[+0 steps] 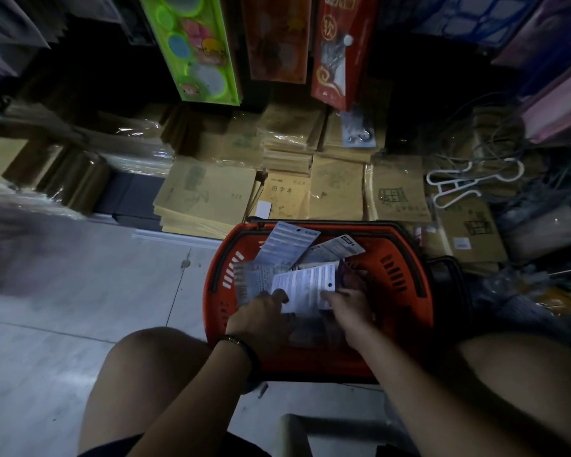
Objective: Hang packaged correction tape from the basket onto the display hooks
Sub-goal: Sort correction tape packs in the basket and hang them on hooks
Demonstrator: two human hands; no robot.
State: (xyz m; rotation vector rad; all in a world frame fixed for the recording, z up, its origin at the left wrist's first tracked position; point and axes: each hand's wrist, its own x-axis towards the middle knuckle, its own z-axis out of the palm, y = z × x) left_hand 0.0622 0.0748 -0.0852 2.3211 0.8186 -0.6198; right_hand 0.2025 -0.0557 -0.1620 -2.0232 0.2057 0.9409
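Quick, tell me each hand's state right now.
Left hand: grips the white packet inside the basket.
Right hand: pinches the same packet's right edge.

Stacks of brown notebooks (208, 196) lie on the grey tile floor (80, 285), with a white hanger (468, 183) and a green toy pack (195, 51) nearby.

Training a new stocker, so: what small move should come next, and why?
Probably lift the top package clear of the basket: the left hand and right hand both hold its lower edge, and it lies on the other packages inside.
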